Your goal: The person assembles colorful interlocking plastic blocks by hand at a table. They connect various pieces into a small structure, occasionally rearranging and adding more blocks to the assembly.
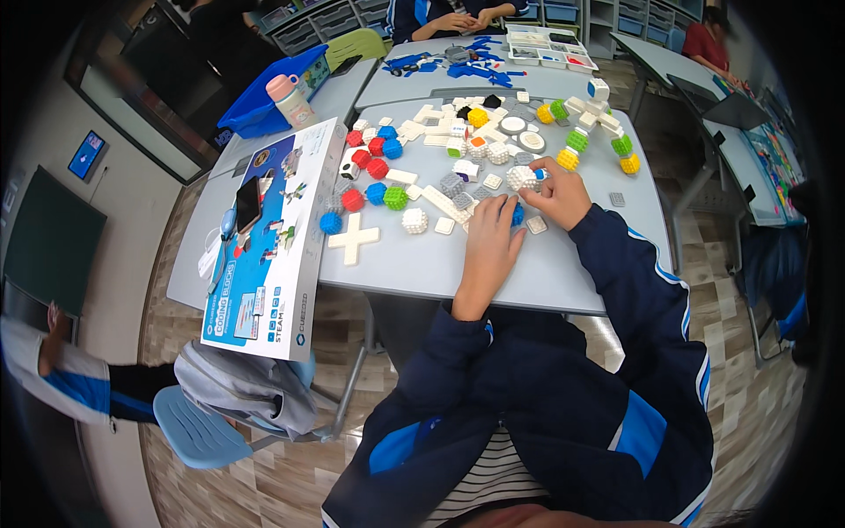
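Near the table's right front, my right hand [563, 195] pinches a white studded block [522, 179] between thumb and forefinger; a small blue part [540, 174] shows beside it. Just left and nearer, my left hand [489, 245] has its fingers bent over a blue block [518, 214], which is partly hidden. Close to the hands lie a white square tile [536, 225], grey blocks [452, 184] and a white ball-like block [415, 221]. A figure of white, green and yellow blocks [591, 114] stands beyond my right hand.
Red blocks [377, 169], a green block [395, 197] and a white cross piece [354, 239] lie left. A large box [280, 233] bears a phone [249, 205]. Behind are a bottle [289, 101], a blue bin [255, 110] and a parts tray [550, 60]. Another person's hands [466, 22] are across.
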Tool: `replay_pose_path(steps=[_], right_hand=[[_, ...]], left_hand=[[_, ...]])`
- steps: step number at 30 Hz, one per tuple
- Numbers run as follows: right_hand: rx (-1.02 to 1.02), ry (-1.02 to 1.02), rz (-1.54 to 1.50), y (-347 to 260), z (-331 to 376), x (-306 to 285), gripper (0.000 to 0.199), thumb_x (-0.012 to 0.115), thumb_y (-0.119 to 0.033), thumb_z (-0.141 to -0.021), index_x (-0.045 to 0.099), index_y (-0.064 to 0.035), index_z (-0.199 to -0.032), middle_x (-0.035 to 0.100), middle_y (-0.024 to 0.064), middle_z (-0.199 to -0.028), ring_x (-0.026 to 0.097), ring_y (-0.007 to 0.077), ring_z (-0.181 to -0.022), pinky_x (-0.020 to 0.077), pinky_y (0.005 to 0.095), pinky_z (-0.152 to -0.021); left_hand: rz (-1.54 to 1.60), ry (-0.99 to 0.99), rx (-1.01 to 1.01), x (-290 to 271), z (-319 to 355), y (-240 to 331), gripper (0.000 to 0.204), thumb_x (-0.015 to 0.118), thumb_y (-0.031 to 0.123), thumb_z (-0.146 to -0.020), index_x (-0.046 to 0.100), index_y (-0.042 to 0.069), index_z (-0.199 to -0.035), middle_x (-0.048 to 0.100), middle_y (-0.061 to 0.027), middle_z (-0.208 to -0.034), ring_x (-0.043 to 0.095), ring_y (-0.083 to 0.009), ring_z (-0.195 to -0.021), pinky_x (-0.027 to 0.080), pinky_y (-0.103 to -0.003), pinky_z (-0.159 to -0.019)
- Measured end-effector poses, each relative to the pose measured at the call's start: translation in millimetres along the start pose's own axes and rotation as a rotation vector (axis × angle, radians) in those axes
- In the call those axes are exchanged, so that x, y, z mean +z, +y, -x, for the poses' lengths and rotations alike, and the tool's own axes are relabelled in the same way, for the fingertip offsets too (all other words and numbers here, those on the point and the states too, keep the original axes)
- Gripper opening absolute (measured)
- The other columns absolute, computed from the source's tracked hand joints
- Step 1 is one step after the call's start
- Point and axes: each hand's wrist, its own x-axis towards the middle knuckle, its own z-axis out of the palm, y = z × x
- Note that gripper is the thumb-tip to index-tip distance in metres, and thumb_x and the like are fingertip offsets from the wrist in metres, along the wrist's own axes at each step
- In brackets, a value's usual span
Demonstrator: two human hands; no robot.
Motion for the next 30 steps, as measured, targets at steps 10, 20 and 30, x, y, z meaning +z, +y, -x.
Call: replay_pose_path(steps=[10, 20, 30], right_hand=[[0.017, -0.42, -0.466, -34, 12, -8, 0.034, 0.072, -0.025, -0.094, 0.064, -0.0057, -0.121, 0.059, -0.0003, -0.057, 0.056, 0.0064, -0.049, 0.0417, 0.0238, -0.046], [-0.033, -0.377, -0.322, -33, 14, 0, 0.029, 0.066, -0.03, -0.1, 0.067, -0.0089, -0.119, 0.062, 0.0015, -0.06, 0.061, 0.009, -0.052, 0.0471, 0.0261, -0.05], [-0.084, -0.341, -0.226, -28, 15, 3, 0.026, 0.067, -0.03, -0.098, 0.069, -0.0103, -0.115, 0.058, 0.0025, -0.056, 0.062, 0.0119, -0.051, 0.0471, 0.0277, -0.053]], left_hand=[[0.256, 0.14, -0.144, -32, 6, -1, 0.058, 0.077, 0.002, -0.084, 0.053, 0.0, -0.136, 0.064, -0.0152, -0.12, 0.066, -0.0262, -0.1, 0.053, -0.035, -0.085], [-0.176, 0.473, -0.545, -152, 53, -68, 0.048, 0.076, 0.01, -0.085, 0.057, -0.002, -0.128, 0.064, -0.0199, -0.118, 0.062, -0.0323, -0.112, 0.049, -0.04, -0.095], [-0.528, 0.283, -0.361, -190, -3, -145, 0.036, 0.073, 0.004, -0.08, 0.06, 0.002, -0.113, 0.066, -0.0217, -0.111, 0.062, -0.0421, -0.102, 0.051, -0.046, -0.089]])
